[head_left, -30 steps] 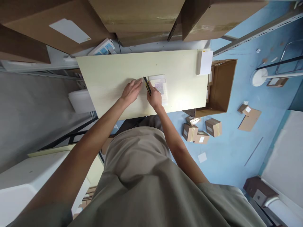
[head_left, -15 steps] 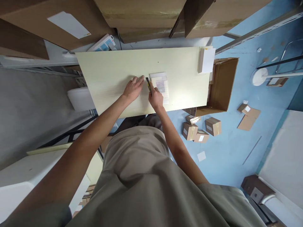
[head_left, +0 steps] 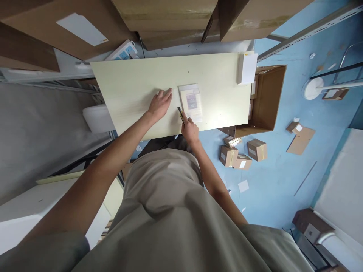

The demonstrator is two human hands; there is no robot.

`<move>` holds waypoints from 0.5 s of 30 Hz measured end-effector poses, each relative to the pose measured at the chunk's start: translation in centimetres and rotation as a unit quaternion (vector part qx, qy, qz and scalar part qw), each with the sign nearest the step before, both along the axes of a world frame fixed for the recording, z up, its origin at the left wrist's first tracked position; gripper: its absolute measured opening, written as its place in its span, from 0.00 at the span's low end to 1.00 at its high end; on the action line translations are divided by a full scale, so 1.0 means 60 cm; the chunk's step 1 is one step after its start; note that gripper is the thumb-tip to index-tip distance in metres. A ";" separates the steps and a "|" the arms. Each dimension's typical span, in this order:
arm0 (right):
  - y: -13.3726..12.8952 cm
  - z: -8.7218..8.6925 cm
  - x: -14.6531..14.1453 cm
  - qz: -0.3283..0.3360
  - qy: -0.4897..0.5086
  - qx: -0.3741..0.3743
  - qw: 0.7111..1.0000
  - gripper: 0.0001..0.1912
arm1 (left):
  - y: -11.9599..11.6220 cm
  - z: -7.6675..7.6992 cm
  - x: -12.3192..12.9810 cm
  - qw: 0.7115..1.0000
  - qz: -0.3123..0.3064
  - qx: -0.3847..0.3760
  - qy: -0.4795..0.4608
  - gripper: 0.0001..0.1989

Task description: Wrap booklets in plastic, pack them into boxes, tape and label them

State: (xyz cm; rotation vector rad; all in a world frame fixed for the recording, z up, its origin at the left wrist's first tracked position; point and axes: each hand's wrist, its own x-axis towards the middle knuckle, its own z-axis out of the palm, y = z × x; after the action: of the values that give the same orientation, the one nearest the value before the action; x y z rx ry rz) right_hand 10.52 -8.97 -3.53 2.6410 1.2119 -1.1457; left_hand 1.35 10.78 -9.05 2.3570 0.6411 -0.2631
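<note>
My right hand is closed around a black and yellow utility knife, whose front end points up and to the left, near the table's front edge. Just beyond the knife lies a flat pale packet with a printed patch, partly covered at its lower left by that hand. My left hand rests palm down on the pale table, fingers stretched out, left of the packet and apart from it.
A white box stands at the table's far right corner. Large cardboard boxes line the shelf behind. An open carton sits to the right of the table, and several small boxes lie on the blue floor.
My right hand has drawn the knife back toward my body along the packet's left side. My left hand stays in nearly the same place.
</note>
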 end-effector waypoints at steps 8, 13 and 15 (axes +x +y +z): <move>-0.073 0.043 -0.012 0.009 0.026 -0.070 0.997 0.38 | -0.015 0.003 0.002 1.000 -0.002 0.001 0.011 0.38; -0.093 0.075 -0.003 0.038 0.051 -0.113 0.992 0.38 | -0.028 0.007 0.003 0.999 0.009 0.014 0.048 0.38; -0.099 0.089 0.007 0.040 0.066 -0.110 0.991 0.37 | -0.035 0.006 0.003 0.999 0.019 0.020 0.045 0.40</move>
State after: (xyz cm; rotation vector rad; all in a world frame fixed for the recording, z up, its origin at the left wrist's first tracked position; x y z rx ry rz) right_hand 10.91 -14.88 1.84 2.3690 1.1246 -1.3717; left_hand 1.55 8.71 -8.71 2.3790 0.7409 -0.3443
